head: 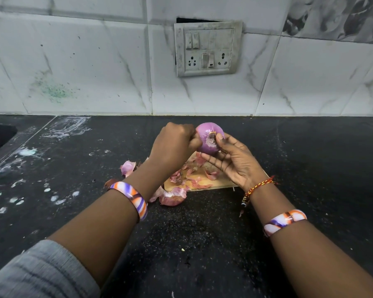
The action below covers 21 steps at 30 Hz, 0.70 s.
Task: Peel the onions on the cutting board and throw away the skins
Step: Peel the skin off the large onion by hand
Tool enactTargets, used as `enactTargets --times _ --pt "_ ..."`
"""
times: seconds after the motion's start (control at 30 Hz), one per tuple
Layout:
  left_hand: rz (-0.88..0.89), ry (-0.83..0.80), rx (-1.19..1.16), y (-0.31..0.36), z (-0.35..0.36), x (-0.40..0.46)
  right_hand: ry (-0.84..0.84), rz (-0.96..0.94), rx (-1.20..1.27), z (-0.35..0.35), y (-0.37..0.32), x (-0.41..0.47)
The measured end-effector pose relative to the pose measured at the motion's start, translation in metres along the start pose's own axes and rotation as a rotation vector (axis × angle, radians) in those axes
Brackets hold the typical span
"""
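Head view shows one red onion (209, 137) held in the air above the far end of the cutting board (215, 183), between both hands. The right hand (233, 162) cradles it from below and from the right, fingers loosely spread, with the thumb tip pressed beside the cut end. The left hand (174, 145) closes on the onion's left flank, fingers curled; it appears to pinch a strip of skin there, though the contact itself is hidden. The onion's root-to-stem axis points toward the camera, so the brown, dry end faces the person. The left hand is nearer the remaining skin, so the next pull probably runs leftward, away from the thumb. The onion's surface looks glossy, smooth and purple, mostly bare. Loose skins (177, 195) lie on the board and spill onto the black counter (202, 244).
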<state>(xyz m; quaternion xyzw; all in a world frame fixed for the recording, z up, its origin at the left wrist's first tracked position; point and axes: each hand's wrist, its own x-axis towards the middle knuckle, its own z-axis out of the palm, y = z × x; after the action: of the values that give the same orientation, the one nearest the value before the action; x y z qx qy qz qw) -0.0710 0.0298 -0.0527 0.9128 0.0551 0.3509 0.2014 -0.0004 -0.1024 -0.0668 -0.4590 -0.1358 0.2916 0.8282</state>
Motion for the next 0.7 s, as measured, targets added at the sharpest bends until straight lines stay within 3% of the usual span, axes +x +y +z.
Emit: enactTargets --times 0.17,0.23,0.3,0.37,0.43,0.5,0.7 --pt "-0.078 0.027 0.197 0.008 0.004 0.002 0.016 0.0 -0.001 0.002 0.003 0.002" --pt "-0.118 0.037 0.161 0.008 0.003 0.004 0.033 0.015 0.006 0.002 0.002 0.002" --pt "-0.228 0.052 0.029 0.007 0.002 0.007 0.044 0.027 0.036 0.001 0.0 0.002" --pt "-0.445 -0.004 -0.156 -0.001 0.001 0.014 0.039 0.031 0.121 0.0 -0.003 0.002" --pt "-0.749 -0.192 -0.464 -0.01 0.0 0.014 0.006 0.04 0.227 -0.002 -0.006 0.002" --pt "-0.894 -0.312 -0.647 -0.015 -0.001 0.009 -0.012 0.044 0.249 -0.004 -0.008 0.002" --pt "-0.65 -0.091 -0.853 -0.004 0.001 0.008 0.028 0.029 0.227 -0.003 0.0 0.008"
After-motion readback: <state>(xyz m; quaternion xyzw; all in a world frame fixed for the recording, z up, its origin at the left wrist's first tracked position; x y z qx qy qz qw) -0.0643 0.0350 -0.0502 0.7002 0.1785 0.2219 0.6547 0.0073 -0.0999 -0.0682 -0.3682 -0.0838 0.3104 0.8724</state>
